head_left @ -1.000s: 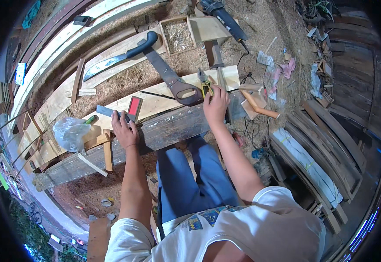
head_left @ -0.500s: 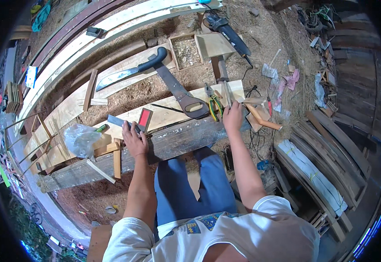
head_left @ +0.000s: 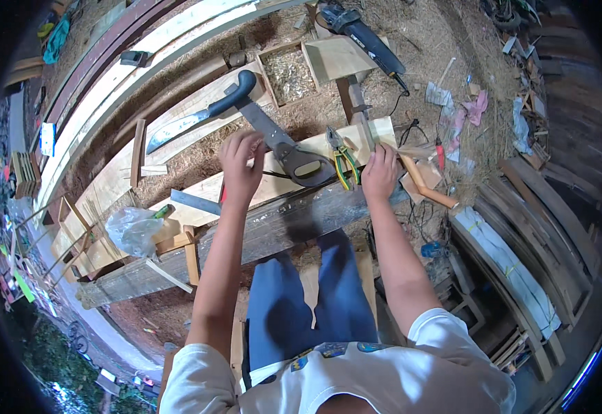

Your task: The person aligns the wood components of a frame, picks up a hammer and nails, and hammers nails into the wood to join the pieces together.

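Sawdust and wood shavings are covering the ground of an outdoor carpentry spot, where a pale plank (head_left: 204,193) is lying across a dark weathered beam (head_left: 273,231) in front of the seated person. The left hand (head_left: 240,160) is hovering over the plank with its fingers curled down near the handle of a handsaw (head_left: 288,153); whether it is pinching anything cannot be told. The right hand (head_left: 380,172) is resting palm-down, fingers loosely spread, on the plank's right end, just right of yellow-handled pliers (head_left: 340,160). A machete (head_left: 201,116) is lying on the far left, a crumpled plastic bag (head_left: 134,230) is sitting at the near left, and a power tool (head_left: 360,33) is lying far off.
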